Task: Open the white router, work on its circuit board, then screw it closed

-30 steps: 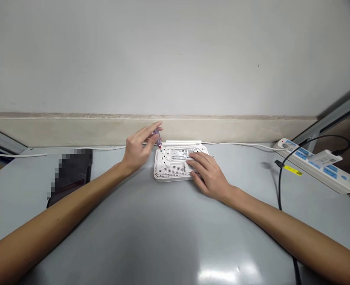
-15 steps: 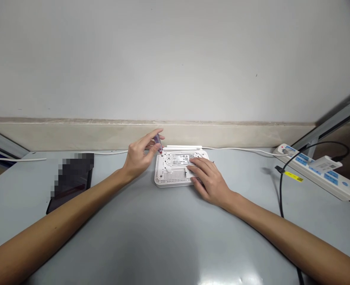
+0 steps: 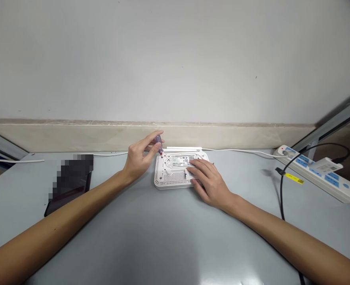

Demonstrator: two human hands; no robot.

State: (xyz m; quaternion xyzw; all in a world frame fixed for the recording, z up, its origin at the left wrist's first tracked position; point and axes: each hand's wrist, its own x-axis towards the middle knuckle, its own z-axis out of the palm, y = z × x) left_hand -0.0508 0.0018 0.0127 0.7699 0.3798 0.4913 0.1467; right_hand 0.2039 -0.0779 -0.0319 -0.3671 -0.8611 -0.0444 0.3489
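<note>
A white router [image 3: 175, 180] lies with its labelled, vented underside up on the grey table, its white antenna [image 3: 183, 149] along the far edge. In my left hand [image 3: 141, 156] is a small screwdriver [image 3: 159, 143] with a clear purple handle, held nearly upright between thumb and fingers. Its lower end is at the router's far left corner, by a screw hole; the tip is too small to make out. My right hand [image 3: 209, 180] rests flat with fingers spread on the right half of the router, covering part of the label.
To the left lies a dark tablet-like device [image 3: 71, 192], partly pixelated. At the right stands a white power strip [image 3: 317, 172] with a white adapter [image 3: 326, 165] and a black cable [image 3: 281, 194] bearing a yellow tag. A white cable [image 3: 237, 150] runs along the wall.
The screwdriver's handle has turned slightly in my left fingers and stands a little more upright. My right hand stays in place on the router. The whole view has shifted slightly.
</note>
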